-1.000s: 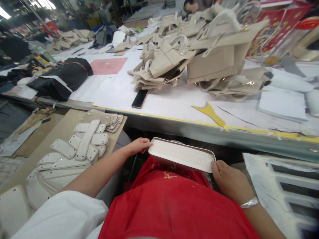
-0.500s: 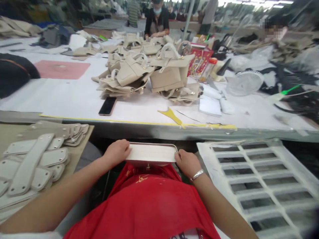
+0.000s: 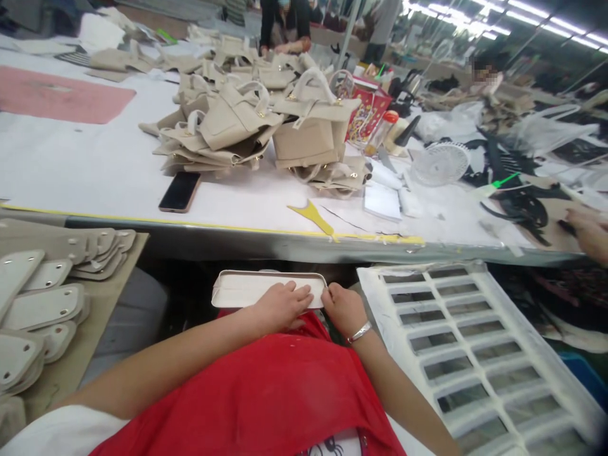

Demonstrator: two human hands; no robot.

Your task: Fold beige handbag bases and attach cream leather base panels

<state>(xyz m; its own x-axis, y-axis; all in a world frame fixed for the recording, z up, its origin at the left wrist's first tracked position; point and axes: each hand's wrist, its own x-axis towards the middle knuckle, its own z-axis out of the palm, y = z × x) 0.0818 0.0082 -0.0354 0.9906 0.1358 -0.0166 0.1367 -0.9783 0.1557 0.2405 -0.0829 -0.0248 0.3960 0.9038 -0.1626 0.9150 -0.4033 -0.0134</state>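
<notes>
A cream rectangular bag base (image 3: 242,289) with a thin raised rim lies level over my lap, just in front of the table edge. My right hand (image 3: 346,309) is closed, thumb and fingers pinching the right end of this piece at its corner. Toward the same end, my left hand (image 3: 285,304) is bent over the near rim. Its fingers rest on the inner face and its thumb shows below, outside the rim. The underside of the piece is hidden by my hands and the red apron (image 3: 266,386).
Beige bags (image 3: 228,126) are heaped on the white table (image 3: 95,171), near a phone (image 3: 180,192) and a yellow tool (image 3: 313,216). Strap pieces (image 3: 42,307) lie on a board at left. A white slotted rack (image 3: 449,297) stands at right. A co-worker's hand (image 3: 589,231) is at far right.
My left hand has left the left end of the bag base and moved right along it to the near rim. My right hand keeps its corner. The view has turned somewhat right.
</notes>
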